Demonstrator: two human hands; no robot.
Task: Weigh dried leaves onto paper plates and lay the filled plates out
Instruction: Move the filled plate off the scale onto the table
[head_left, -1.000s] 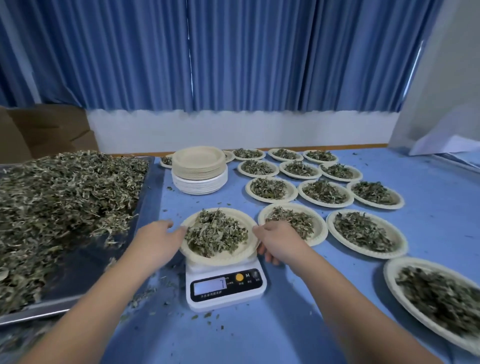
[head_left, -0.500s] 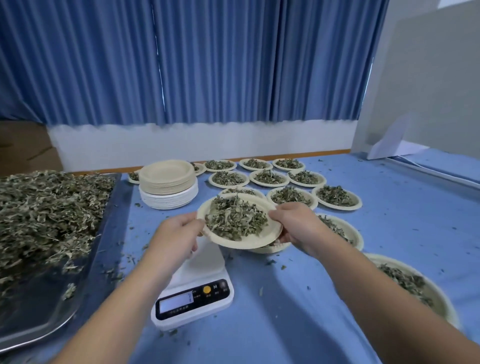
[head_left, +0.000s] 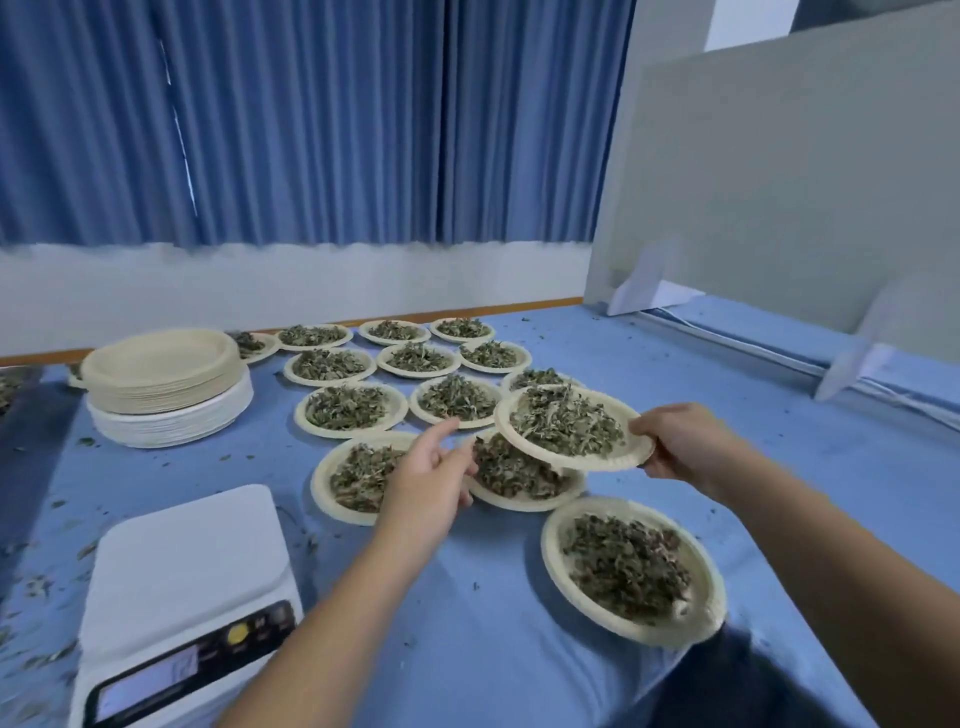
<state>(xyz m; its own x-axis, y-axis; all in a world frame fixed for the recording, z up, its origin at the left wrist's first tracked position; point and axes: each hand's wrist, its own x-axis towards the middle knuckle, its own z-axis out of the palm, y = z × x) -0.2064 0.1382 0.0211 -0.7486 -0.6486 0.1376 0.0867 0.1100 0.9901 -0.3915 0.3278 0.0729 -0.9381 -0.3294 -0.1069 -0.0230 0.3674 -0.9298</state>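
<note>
**Position.** The weighed plate (head_left: 618, 454) is off the scale (head_left: 192, 561) and in the air over the laid-out rows at mid-bench. Part of it overhangs the middle plate of the near row (head_left: 519, 504). Its load of dried leaves (head_left: 566, 426) is heaped and loose.

**Hands.** The right hand (head_left: 685, 447) is grasping the plate by its right rim only, with the fingers pinched on the edge. The left hand (head_left: 436, 467) is released. Its fingers are loosely extended and hold nothing, and it hovers above the left plate of the near row (head_left: 322, 483).

**Risks, as judged:**
- The plate is supported at one edge. A thin paper plate may sag or tip on the unsupported left side, and leaves would then slide off.
- Any spill here would land on plates already filled, so both the carried weight and the weights below would be wrong.
- The rows are packed rim to rim. If the plate is set down where it hangs, it would sit on a neighbour's rim and rest tilted.
- The bare bench (head_left: 701, 374) to the right looks like the safer landing spot. The reach passes near the near-right plate (head_left: 551, 551), which a forearm could catch.
- The left hand is low over a filled plate and could brush its leaves.

**Recommendation.** Support the free rim with the left hand, and keep the plate level until it is set down.
</note>
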